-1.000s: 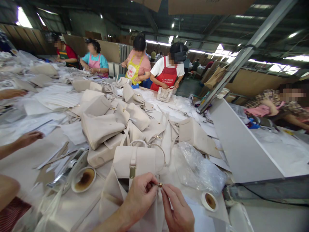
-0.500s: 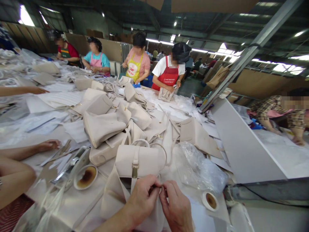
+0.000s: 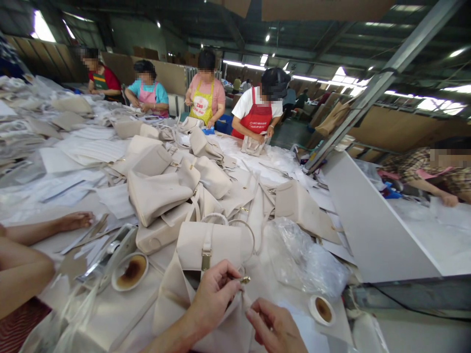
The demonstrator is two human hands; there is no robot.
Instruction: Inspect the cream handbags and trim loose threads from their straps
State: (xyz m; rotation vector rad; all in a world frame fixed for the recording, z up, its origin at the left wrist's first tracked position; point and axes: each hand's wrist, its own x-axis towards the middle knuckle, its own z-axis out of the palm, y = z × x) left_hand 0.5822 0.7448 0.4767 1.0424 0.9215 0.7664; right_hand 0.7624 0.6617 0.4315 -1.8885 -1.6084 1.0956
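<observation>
A beige handbag point(image 3: 209, 242) with a buckled front strap and a round handle lies before me, its lower panel spreading toward me. Just at its lower right, my left hand point(image 3: 215, 291) pinches a small gold metal clasp point(image 3: 245, 280), which sticks out past the fingertips. A thin beige strap point(image 3: 246, 296) hangs from the clasp toward my right hand point(image 3: 275, 323). The right fingers are curled, with the fingertips at the strap's lower part; their exact grip is partly hidden.
Beige bags point(image 3: 158, 193) are heaped beyond. Shallow dishes of brown liquid, one left point(image 3: 130, 271) and one right point(image 3: 322, 310), flank my hands. Crumpled plastic point(image 3: 309, 260) lies right, beside a slanted white board point(image 3: 375, 220). A co-worker's arm point(image 3: 47, 230) rests left; several people work beyond.
My hands were together at the fingertips; the right one has moved down and right. The gold clasp now shows at my left fingertips. A co-worker's arm at far left has left the view.
</observation>
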